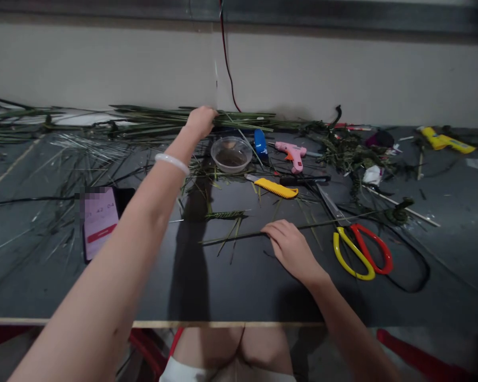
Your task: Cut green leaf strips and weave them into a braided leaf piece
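Observation:
My left hand [202, 121] reaches to the back of the table, its fingers closed at a bundle of long green leaf strips [155, 114]; how many it grips is hidden. Closer to me, my right hand [290, 249] rests on the table, fingers pressed together on a long thin leaf strip [231, 236]. That strip lies crosswise and sticks out on both sides of the hand. Just behind it sits a small braided green piece [225, 215], with loose leaf scraps [233, 244] around. Scissors [352, 244] with a yellow and a red handle lie right of my right hand.
Behind the yellow box cutter [276, 188] stand a clear plastic bowl [231, 155], a blue tape dispenser [259, 142] and a pink glue gun [292, 155]. A phone [100, 220] is at left. Dark green tangled material [350, 148] and a yellow glue gun [446, 140] occupy the right.

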The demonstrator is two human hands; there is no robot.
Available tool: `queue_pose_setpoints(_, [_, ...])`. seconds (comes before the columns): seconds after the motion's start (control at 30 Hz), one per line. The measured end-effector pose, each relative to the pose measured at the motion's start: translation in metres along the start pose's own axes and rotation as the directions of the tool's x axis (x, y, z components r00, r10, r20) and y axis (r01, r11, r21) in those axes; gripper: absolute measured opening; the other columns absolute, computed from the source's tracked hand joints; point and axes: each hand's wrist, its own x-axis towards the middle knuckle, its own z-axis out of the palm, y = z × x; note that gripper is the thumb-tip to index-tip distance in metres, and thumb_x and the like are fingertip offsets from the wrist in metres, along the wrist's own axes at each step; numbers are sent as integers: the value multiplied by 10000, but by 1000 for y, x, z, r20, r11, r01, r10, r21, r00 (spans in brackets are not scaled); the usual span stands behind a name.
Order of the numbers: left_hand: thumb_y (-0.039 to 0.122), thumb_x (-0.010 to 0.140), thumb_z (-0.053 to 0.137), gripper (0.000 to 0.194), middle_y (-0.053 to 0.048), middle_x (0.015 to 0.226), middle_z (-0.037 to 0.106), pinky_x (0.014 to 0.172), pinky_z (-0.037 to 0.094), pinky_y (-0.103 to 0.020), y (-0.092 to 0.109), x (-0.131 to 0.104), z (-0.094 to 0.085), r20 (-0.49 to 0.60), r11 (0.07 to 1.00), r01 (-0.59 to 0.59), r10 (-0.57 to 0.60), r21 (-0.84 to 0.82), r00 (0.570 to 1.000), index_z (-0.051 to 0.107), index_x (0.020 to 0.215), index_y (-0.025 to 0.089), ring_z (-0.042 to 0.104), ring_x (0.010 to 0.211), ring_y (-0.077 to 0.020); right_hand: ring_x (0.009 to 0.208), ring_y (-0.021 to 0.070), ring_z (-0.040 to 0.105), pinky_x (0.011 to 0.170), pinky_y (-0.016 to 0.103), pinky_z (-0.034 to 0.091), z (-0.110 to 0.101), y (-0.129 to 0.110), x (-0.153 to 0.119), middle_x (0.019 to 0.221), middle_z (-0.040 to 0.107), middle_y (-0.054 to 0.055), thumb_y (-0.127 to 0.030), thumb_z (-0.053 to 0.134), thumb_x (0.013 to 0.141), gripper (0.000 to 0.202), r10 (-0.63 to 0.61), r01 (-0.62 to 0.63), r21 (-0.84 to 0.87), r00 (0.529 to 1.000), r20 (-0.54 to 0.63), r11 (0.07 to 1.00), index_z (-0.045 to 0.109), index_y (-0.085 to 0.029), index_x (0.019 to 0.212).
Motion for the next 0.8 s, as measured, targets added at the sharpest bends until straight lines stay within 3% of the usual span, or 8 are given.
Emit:
queue_pose_setpoints(0.23, [84,825,454,350,-181,1210,553,853,357,-349,6,20,20,-31,990,38,-34,135,999,559,1159,68,484,1091,-245,886,217,553,766,362,463,1,0,-1,938,656,86,-18,415,828,267,-25,24,-22,1000,-10,999,608,-140,966])
queue_pose_setpoints(0.37, [96,838,450,289,-147,1104,615,824,334,-336,-1,17,13,-27,986,28,-24,162,999,604,1082,72,498,1017,-218,872,214,563,744,353,474,0,1,1,931,659,89,-3,412,815,288,-50,47,-45,997,-55,998,614,-140,967])
queue_pose_setpoints(0.5, [155,914,388,282,-32,1087,613,809,313,-272,-14,9,-24,-86,989,43,-31,141,996,546,1144,112,443,919,-111,857,201,572,728,340,482,1,1,0,914,667,85,8,406,810,308,-120,113,-50,974,-193,992,617,-145,975])
queue_pose_setpoints(0.6, [236,956,334,318,-21,1174,554,831,326,-269,-19,-5,-62,-186,994,47,-28,97,982,505,1200,122,415,893,-99,874,195,572,743,341,489,-4,-3,-4,915,673,83,7,413,814,311,-163,152,-60,928,-335,987,620,-155,980])
queue_pose_setpoints(0.7, [249,948,360,346,-60,1209,535,901,347,-289,-17,-29,-99,-309,999,-19,32,46,951,518,1236,140,461,966,-127,901,196,573,766,345,498,-26,-9,-2,938,671,90,11,424,802,338,-239,207,-123,890,-389,971,619,-165,1015])
queue_pose_setpoints(0.8, [236,916,401,362,-116,1190,543,956,354,-350,-11,-61,-139,-400,992,-118,125,42,908,559,1215,107,496,1087,-201,914,199,583,796,352,499,-62,-13,32,950,675,98,-12,444,807,315,-365,285,-249,845,-391,926,627,-158,1018])
